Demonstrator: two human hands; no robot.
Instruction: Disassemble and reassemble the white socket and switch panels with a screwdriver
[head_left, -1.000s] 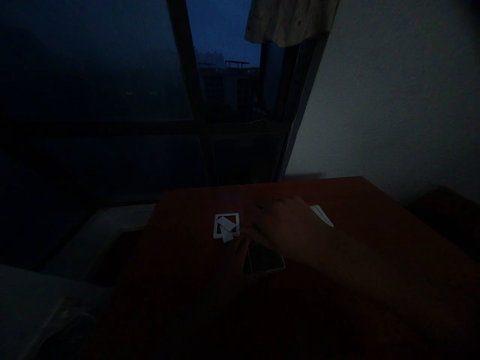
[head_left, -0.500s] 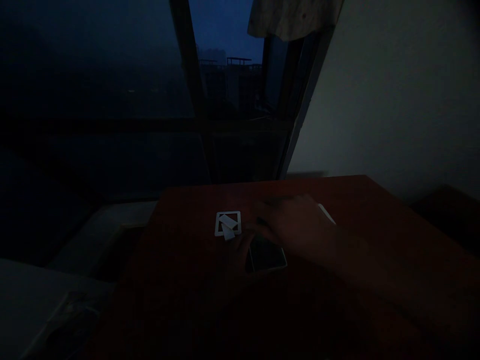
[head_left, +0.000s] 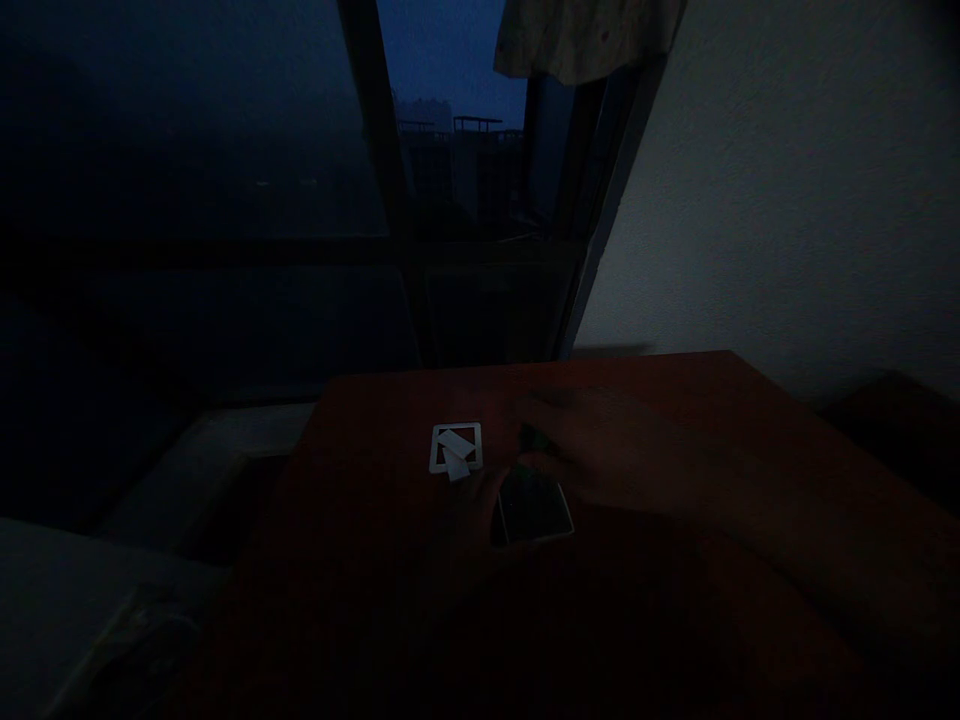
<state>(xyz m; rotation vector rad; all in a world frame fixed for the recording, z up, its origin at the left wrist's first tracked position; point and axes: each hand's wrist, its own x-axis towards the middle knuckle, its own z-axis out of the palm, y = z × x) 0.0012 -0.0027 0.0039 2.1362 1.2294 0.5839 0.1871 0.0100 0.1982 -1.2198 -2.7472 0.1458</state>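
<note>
The light is very dim. My left hand (head_left: 469,525) curls around a square dark block with a thin pale rim (head_left: 536,508), its fingers along the left and lower sides. My right hand (head_left: 600,440) reaches in from the right, fingers bent around a small dark green piece (head_left: 534,438) just above the block. Whether that piece is joined to the block I cannot tell. Left of the hands, a white square frame (head_left: 433,450) lies flat on the table, with two white rectangular pieces (head_left: 456,443) crossed over it.
The reddish-brown table (head_left: 360,420) runs back toward a dark window frame (head_left: 397,180). A pale wall (head_left: 787,200) stands at the right. Cloth (head_left: 589,40) hangs at the window's top. A pale ledge (head_left: 172,500) lies beyond the table's left edge.
My right hand has shifted slightly, and the dark green piece now shows at its fingers. A white strip seen beside that hand is no longer visible. My left hand stays put.
</note>
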